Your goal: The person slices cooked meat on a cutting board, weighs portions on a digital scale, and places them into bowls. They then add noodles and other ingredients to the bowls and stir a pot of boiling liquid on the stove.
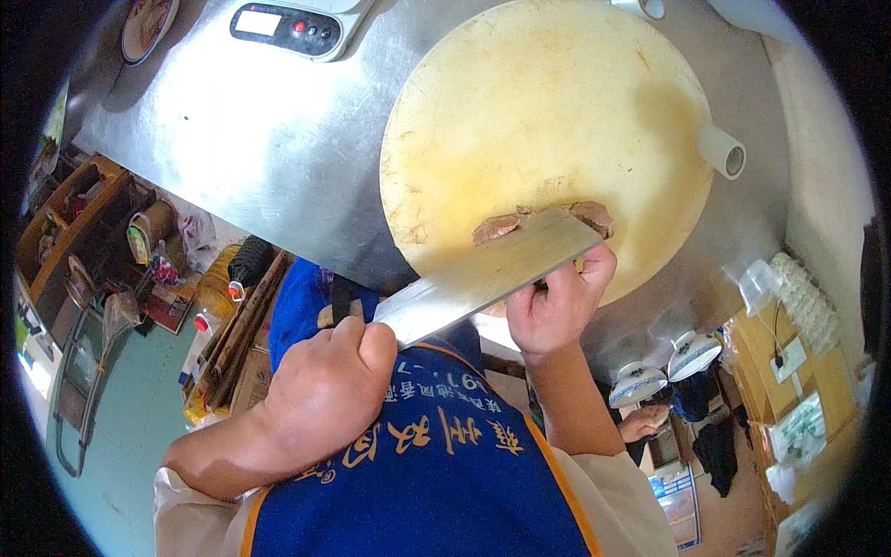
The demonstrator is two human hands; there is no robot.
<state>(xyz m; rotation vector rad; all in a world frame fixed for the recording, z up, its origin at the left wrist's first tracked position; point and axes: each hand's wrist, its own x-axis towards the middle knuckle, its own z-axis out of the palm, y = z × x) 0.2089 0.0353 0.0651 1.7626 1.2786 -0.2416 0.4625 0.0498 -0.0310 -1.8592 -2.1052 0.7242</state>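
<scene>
My left hand [327, 379] is closed around the handle end of a broad cleaver [480, 268]; the handle is hidden in my fist. The wide metal blade slants up and right over the near part of a round, yellowish cutting board [543, 118]. Brown pieces of meat show past the blade's far side: one piece [497, 228] at the left and another piece [592, 215] by the blade's far end. My right hand [560, 299] is bent at the near side of that end, fingers curled. The blade covers part of the meat, and what those fingers grip is hidden.
The board lies on a metal table [306, 174] with a digital scale [292, 29] at the back left. A white tube [724, 152] touches the board's right edge. Bowls [695, 354] stand at the lower right, near another person's hand [642, 422]. Oil bottles [217, 278] are at the left.
</scene>
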